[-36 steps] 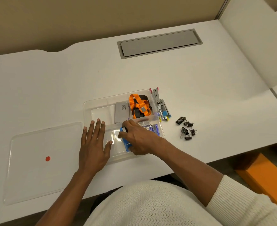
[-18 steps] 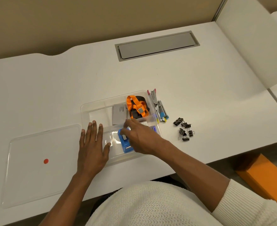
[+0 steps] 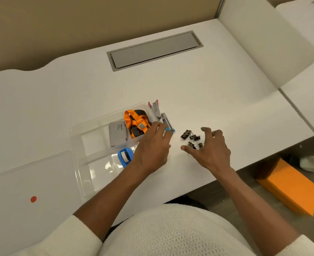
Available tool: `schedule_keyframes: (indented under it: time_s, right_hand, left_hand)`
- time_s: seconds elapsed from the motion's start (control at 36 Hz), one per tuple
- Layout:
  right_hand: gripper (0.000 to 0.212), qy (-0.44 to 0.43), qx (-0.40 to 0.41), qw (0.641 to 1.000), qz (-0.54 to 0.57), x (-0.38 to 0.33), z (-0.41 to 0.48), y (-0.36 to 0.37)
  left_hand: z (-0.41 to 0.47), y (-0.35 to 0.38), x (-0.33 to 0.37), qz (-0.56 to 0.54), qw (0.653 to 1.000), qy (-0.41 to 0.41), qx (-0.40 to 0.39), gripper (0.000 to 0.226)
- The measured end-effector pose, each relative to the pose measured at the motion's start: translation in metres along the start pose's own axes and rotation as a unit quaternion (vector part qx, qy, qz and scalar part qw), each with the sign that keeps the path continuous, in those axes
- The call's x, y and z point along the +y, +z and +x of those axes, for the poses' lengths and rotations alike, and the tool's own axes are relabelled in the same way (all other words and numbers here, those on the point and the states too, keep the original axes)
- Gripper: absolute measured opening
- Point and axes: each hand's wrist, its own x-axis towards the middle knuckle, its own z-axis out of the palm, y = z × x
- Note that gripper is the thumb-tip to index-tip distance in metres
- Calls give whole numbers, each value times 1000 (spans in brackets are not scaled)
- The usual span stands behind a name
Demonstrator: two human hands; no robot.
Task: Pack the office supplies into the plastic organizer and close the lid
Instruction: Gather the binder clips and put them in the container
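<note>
The clear plastic organizer [image 3: 82, 145] sits open on the white worktop [image 3: 208, 89], with its lid [image 3: 23, 182], marked by a red dot, lying flat at its 9 o'clock side. Inside, an orange lanyard [image 3: 136, 122] fills the compartment toward 1 o'clock, a grey card [image 3: 117, 133] lies just beside it at its 9 o'clock, and a blue tape dispenser [image 3: 125, 157] rests in a nearer compartment. The left hand [image 3: 152, 148] reaches across the organizer's 3 o'clock edge, fingers spread and its grip released, fingertips close to the staplers [image 3: 163, 117] lying just outside the rim; whether they touch is hard to tell. The right hand [image 3: 209, 150] hovers at the 3 o'clock side of the left hand, fingers curled apart over the cluster of black binder clips [image 3: 190, 137], its grip released and holding nothing. An orange box [image 3: 289, 187] sits on the floor below the worktop's edge at 4 o'clock.
</note>
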Motion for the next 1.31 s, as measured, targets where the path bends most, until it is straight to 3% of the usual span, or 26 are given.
schedule_keyframes:
  time_s: [0.17,0.28,0.47,0.58,0.94,1.31]
  right_hand:
    - [107,-1,-31,999,17,9,8,16]
    - [106,-19,-33,999,16,11,11,24]
    - [68,-28,-2,999,15,18,17,41]
    - [49,-32,16,997,61,22,22,49]
    - [37,-70,1,985,156,35,37,51]
    - [32,-75,-30,984,160,35,47,45]
  left_hand:
    - [52,18,25,35,996,56,-65,79]
    - [70,34,36,23,993,64,-99,79]
    - [79,53,42,-7,990,91,-108,65]
    - [79,64,43,-18,992,66,-103,45]
    - [81,71,46,-143,985,-48,-79,27]
    - [83,69,46,-177,978,-63,-93,39]
